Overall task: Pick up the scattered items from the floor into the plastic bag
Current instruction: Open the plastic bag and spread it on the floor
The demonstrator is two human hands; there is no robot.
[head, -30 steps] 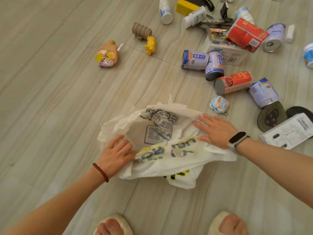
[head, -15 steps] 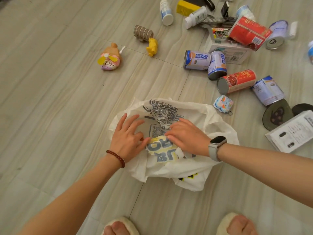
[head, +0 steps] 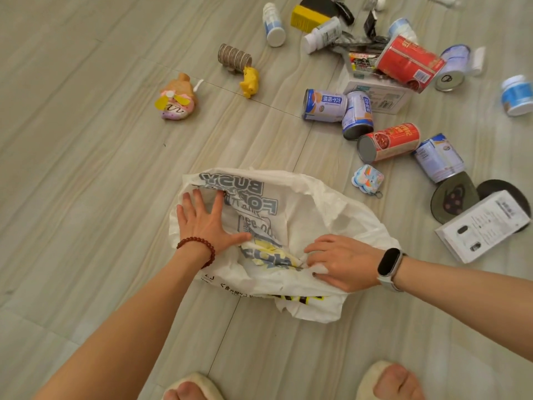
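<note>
Plastic bag [head: 311, 215] lies crumpled on the pale wood-look floor [head: 86, 168], worked by two bare hands.

Left hand [head: 206, 223], fingers spread and straight, presses flat on the bag's left side; right hand [head: 341, 262], fingers curled, pinches a fold at its near edge. Cans, among them a red can [head: 389, 142], bottles, a white box [head: 484, 226] and a pink toy [head: 177, 99] lie scattered beyond, apart from the bag.

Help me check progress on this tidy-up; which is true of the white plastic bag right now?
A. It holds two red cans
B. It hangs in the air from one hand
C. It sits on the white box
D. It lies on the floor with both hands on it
D: the white plastic bag lies on the floor, left hand flat on it, right hand gripping its edge.
</note>
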